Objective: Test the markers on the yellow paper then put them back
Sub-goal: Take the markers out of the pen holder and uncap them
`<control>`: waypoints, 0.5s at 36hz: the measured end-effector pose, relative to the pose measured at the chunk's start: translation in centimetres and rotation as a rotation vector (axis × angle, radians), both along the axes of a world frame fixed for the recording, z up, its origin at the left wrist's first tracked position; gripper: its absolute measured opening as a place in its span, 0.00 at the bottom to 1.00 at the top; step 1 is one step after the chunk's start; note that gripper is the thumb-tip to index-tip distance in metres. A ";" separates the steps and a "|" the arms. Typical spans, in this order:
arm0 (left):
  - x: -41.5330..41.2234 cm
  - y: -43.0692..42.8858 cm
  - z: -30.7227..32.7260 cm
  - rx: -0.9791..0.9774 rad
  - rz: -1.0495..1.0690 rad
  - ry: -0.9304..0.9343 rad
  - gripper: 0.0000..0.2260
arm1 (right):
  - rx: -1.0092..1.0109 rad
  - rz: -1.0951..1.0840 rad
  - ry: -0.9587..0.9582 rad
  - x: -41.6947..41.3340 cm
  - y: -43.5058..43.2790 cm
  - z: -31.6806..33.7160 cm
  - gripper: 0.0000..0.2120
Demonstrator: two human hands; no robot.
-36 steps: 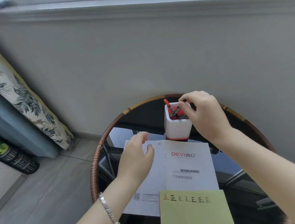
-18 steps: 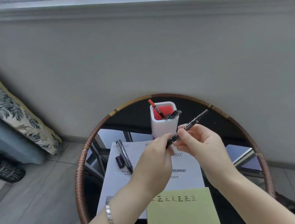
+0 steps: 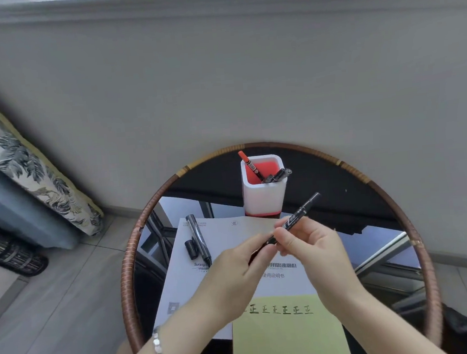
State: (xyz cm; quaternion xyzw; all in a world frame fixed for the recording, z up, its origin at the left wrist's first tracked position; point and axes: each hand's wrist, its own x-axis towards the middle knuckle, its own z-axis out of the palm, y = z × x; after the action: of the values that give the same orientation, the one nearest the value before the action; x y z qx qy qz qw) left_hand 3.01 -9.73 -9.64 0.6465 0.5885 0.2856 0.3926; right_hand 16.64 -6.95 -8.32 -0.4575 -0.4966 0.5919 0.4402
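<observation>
Watching through the head camera. Both hands are holding one black marker (image 3: 295, 222) in the air over the white booklet (image 3: 231, 233), between the cup (image 3: 265, 194) and the yellow paper (image 3: 289, 338).

- The right hand (image 3: 315, 251) is pinching the barrel near its middle, and the marker's far end is tilting up and to the right.
- The left hand (image 3: 235, 272) is pinching the near, lower end with its fingertips. I cannot tell whether that end is a cap.
- The yellow paper is lying at the near edge of the round table (image 3: 127, 270), below the wrists, and is showing one row of written characters.
- A second marker (image 3: 199, 240) is lying on the booklet left of the hands, with a loose cap (image 3: 191, 249) just beside it.
- The cup is standing upright beyond the hands, holding an orange marker (image 3: 246, 160) and some dark ones.
</observation>
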 end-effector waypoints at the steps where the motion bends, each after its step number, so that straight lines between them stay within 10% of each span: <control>1: -0.3 -0.2 -0.2 -0.032 0.001 0.015 0.11 | 0.025 0.003 -0.014 0.0 0.2 0.1 0.04; 8: -3.4 -0.6 -1.8 -0.149 0.422 -0.031 0.06 | 0.150 0.392 -0.691 -1.0 4.1 0.3 0.07; 18: -5.3 1.9 -2.5 0.052 0.555 0.130 0.10 | 0.153 0.250 -0.960 -9.2 7.4 -5.4 0.14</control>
State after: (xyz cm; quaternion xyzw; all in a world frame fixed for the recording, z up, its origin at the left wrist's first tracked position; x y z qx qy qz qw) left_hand -2.33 -7.83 -12.16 0.4875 0.7594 0.3553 0.2440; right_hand 7.46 0.46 -13.77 -0.5816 -0.7360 0.3248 0.1202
